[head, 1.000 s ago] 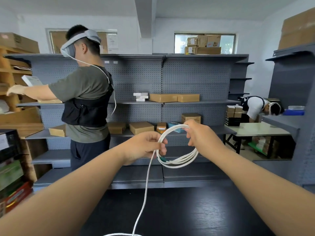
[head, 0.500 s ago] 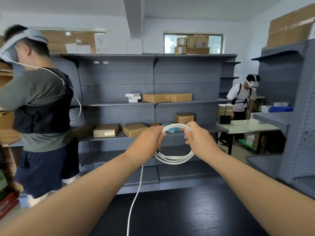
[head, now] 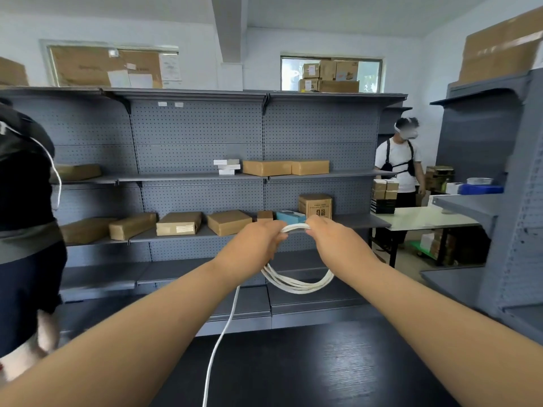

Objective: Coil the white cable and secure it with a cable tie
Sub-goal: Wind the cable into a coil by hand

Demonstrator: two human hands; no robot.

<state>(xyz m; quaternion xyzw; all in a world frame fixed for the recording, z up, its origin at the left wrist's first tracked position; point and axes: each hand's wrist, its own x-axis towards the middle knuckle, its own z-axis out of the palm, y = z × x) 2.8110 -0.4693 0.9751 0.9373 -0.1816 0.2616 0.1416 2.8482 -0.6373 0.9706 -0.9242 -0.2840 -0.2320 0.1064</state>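
At nine o'clock a person in a dark vest point(head: 26, 186) stands cut off by the edge, in front of a grey pegboard shelf point(head: 199, 133) that carries brown cardboard boxes point(head: 179, 224). At the centre the left hand point(head: 252, 246) has its fingers curled round the top of the white cable point(head: 296, 284). Just at its three o'clock the right hand point(head: 333, 242) pinches the same top bundle, and the two hands nearly touch. The coil of several loops hangs below them toward six o'clock, in the air above the dark tabletop point(head: 323, 371). One loose strand runs from under the left hand toward seven o'clock and leaves at the bottom edge. At two o'clock a person in a white shirt point(head: 398, 163) stands beside a pale tabletop point(head: 423, 220).
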